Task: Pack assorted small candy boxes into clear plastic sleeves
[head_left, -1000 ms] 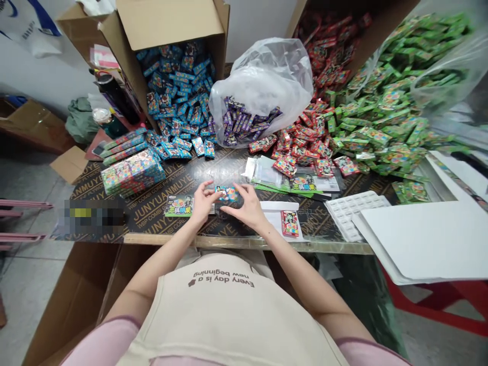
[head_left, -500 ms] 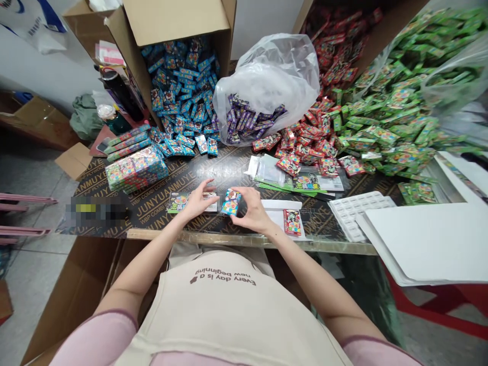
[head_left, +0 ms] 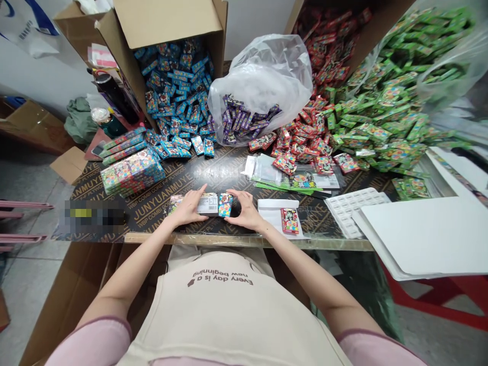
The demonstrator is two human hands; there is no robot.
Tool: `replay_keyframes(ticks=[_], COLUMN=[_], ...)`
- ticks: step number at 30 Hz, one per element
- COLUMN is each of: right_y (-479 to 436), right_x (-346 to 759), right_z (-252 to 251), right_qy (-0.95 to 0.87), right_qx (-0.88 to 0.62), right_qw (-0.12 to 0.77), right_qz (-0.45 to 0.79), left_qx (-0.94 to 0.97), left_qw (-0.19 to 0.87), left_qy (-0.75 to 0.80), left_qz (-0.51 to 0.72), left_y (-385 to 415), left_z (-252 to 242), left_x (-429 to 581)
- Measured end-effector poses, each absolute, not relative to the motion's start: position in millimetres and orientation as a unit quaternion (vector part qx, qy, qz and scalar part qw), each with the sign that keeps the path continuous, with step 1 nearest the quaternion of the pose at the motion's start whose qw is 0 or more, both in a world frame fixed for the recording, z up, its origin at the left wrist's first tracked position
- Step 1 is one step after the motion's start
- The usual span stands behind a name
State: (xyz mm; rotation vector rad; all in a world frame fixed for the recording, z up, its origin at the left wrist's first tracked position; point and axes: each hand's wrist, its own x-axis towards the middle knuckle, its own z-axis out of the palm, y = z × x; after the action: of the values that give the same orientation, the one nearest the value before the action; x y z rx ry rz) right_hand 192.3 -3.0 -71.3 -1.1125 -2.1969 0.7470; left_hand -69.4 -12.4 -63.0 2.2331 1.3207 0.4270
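My left hand [head_left: 189,207] lies over a flat printed packet [head_left: 208,203], its thumb and fingers at the packet's edges. The packet has a barcode at its right end, and its left part is mostly under the hand. Between the thumb and fingers of my right hand [head_left: 247,211] is a small blue candy box [head_left: 225,205], face up against the packet's right end. A red candy box [head_left: 290,221] rests on a white paper sleeve [head_left: 278,204], just right of that hand.
Behind lie heaps of blue boxes [head_left: 183,96], red boxes [head_left: 305,137] and green boxes [head_left: 396,107], with purple boxes [head_left: 244,119] in a clear bag [head_left: 267,76]. Bundled boxes [head_left: 131,173] stand left. Printed bags [head_left: 293,178], sticker sheets [head_left: 353,211] and white boards [head_left: 427,234] lie right.
My left hand has come down onto the printed packet and closed at its edges. My right hand has moved slightly left with the blue candy box, bringing it against the packet's end.
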Motion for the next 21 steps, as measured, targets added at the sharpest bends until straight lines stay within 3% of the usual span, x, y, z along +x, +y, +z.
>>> replay_keyframes(ticks=[7, 11, 15, 19, 21], right_y=[8.7, 0.3, 9.4, 84.2, 137.7], right_x=[196.4, 191.9, 190.2, 206.1, 217.6], right_z=[-73.2, -71.3, -66.6, -62.2, -60.0], right_qy=[-0.831, -0.785, -0.809, -0.768, -0.750], right_qx=[-0.379, -0.452, -0.397, -0.534, -0.596], right_qw=[0.247, 0.298, 0.299, 0.308, 0.273], right_qz=[0.325, 0.302, 0.314, 0.173, 0.088], left_qx=[0.817, 0.798, 0.800, 0.816, 0.840], left_qw=[0.270, 0.257, 0.234, 0.202, 0.179], left_qy=[0.481, 0.510, 0.522, 0.529, 0.509], left_qz=[0.165, 0.191, 0.181, 0.113, 0.056], left_y=[-7.3, -2.1, 0.8, -1.8, -2.5], left_z=[-57.1, -61.4, -66.8, -66.2, -62.9], left_x=[-67.6, -64.9, -59.6, -49.9, -42.5])
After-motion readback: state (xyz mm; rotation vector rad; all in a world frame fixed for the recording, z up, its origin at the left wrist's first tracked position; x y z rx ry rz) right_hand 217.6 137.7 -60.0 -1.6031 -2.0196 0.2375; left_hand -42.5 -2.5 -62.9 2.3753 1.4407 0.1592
